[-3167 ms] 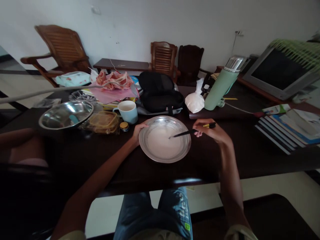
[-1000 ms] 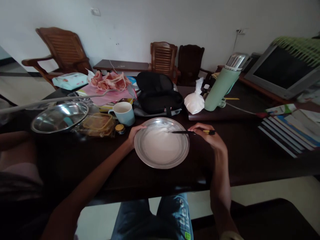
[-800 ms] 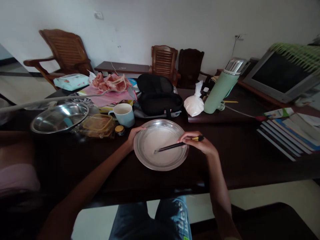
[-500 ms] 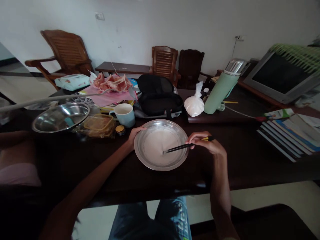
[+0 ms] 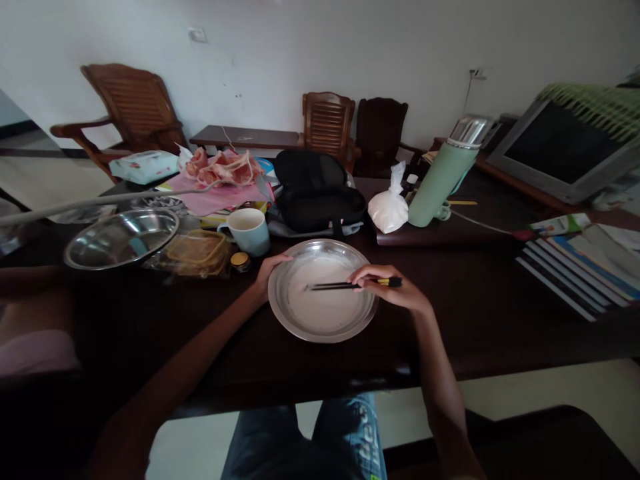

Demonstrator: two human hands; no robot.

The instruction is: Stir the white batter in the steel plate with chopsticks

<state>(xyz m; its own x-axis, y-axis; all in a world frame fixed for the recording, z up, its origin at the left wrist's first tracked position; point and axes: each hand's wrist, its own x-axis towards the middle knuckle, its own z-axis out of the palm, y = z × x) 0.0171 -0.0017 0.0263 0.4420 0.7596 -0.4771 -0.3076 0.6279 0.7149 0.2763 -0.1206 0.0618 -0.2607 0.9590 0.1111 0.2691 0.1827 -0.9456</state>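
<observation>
A round metal basin (image 5: 323,335) stands on the dark table in front of me, with a pale, milky liquid (image 5: 320,310) in it. My left hand (image 5: 270,272) grips the basin's left rim, thumb laid over the edge. Black chopsticks (image 5: 333,286) with yellow bands are held in my right hand (image 5: 387,285), above the basin's right side. Their tips point left and dip into the liquid near its middle. Behind the basin to the right sits a tied plastic bag of white powder (image 5: 389,212).
Left of the basin are a mug (image 5: 249,231), a small yellow-lidded jar (image 5: 241,261), plastic containers (image 5: 197,252) and another metal basin (image 5: 83,257). A black case (image 5: 320,200) lies behind. A green thermos (image 5: 443,180) and stacked books (image 5: 565,277) are rightward. A person's arm (image 5: 35,313) shows at far left.
My right hand has moved left over the basin, carrying the chopsticks; their tips have shifted left and slightly away from me. My left hand stays on the rim.
</observation>
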